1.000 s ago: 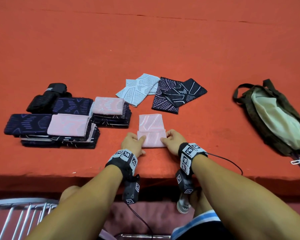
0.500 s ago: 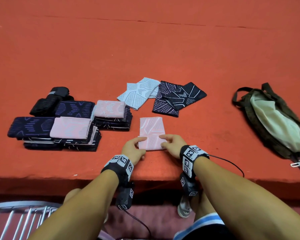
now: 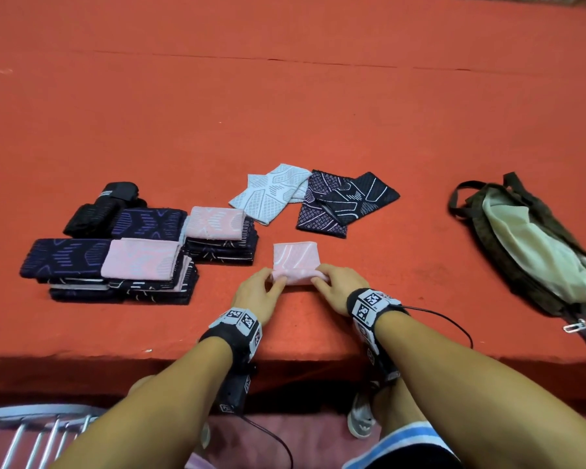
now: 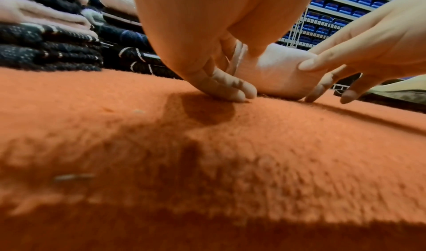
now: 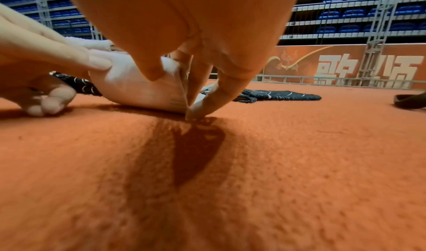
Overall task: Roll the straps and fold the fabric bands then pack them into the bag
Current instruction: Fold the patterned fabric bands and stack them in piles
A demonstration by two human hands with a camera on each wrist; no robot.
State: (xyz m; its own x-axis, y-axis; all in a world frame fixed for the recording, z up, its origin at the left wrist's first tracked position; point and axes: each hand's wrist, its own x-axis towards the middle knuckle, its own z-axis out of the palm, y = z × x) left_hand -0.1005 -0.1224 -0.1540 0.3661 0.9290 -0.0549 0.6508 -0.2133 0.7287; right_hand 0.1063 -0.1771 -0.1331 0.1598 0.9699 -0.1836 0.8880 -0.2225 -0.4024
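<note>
Both hands, left hand point(image 3: 256, 292) and right hand point(image 3: 335, 287), pinch the pink band point(image 3: 296, 262).

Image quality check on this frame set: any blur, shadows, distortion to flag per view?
Head view: sharp, wide-angle bend at the edges, even light, pink band clear. Left wrist view: near carpet blurred, left hand casts a dark shadow, fingers sharp. Right wrist view: right hand fills the top, hard shadow under it, foreground carpet soft, background wall lettering readable.
</note>
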